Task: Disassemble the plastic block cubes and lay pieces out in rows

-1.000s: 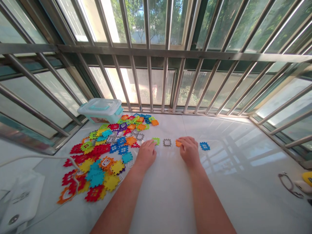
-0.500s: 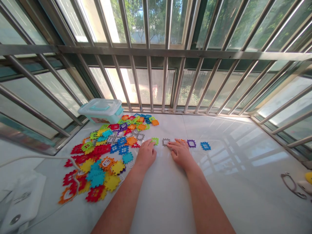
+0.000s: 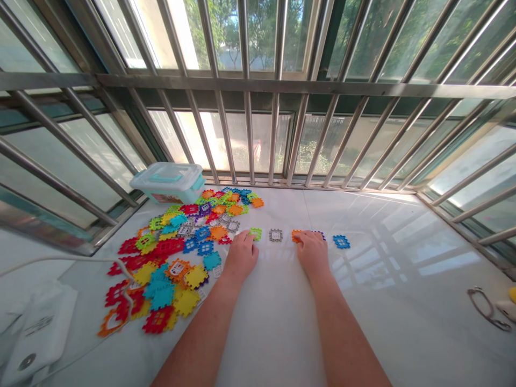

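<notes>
A row of small square notched puzzle tiles lies on the white surface. My left hand rests at the row's left end, its fingers curled together at the edge of a light green tile. To the right, my right hand has its fingers drawn together at an orange tile, covering part of it. Behind that hand, a purple tile is mostly hidden. Between my hands a grey tile lies flat, untouched. A blue tile is apart at the right end.
A heap of colourful notched tiles spreads over the left side. Behind it stands a lidded plastic box. A white device with a cable is at lower left. Glasses lie far right. Metal bars line the back.
My right hand has moved right, off the grey tile to the orange one, and its fingers have drawn together. The purple tile is now largely covered. My left hand has stayed at the green tile.
</notes>
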Tool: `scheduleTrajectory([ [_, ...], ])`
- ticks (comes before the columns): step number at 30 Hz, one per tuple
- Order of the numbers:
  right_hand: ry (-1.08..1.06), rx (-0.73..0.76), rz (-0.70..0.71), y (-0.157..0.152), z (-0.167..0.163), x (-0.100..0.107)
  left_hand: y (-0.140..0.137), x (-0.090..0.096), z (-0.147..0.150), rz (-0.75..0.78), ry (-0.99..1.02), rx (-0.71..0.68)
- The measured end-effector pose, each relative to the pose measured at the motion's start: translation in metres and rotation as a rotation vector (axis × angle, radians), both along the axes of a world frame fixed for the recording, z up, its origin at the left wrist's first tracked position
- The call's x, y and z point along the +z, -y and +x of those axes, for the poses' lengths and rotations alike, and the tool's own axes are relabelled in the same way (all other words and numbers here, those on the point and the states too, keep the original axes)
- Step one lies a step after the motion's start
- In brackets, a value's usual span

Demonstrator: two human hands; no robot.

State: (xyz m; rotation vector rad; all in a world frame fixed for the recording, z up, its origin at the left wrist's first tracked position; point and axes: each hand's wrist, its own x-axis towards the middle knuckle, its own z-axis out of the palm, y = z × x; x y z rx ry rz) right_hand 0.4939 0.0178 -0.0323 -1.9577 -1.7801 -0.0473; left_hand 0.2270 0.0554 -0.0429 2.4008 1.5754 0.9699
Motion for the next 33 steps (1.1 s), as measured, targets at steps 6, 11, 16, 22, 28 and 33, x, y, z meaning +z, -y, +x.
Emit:
scheduleTrajectory([
  [6,-0.029,0.036,0.065,0.000,0.001,0.002,0.001,0.001,0.000,0.024,-0.001,0.020],
  [11,-0.022,-0.058,0.051,0.002,0.005,0.007,0.001,0.004,-0.001,0.007,-0.005,0.032],
  [16,-0.048,-0.250,0.098,0.005,0.006,0.011,0.007,0.014,0.003,0.013,-0.054,-0.006],
  [22,-0.066,-0.045,0.112,0.004,-0.003,0.017,0.020,0.018,0.018,-0.011,-0.172,-0.183],
  [28,-0.057,0.291,0.042,0.005,-0.019,0.017,0.008,0.014,0.009,0.009,-0.077,-0.007],
  [33,-0.050,0.378,-0.062,0.006,-0.022,0.013,0.003,0.010,0.004,0.015,-0.090,-0.016],
])
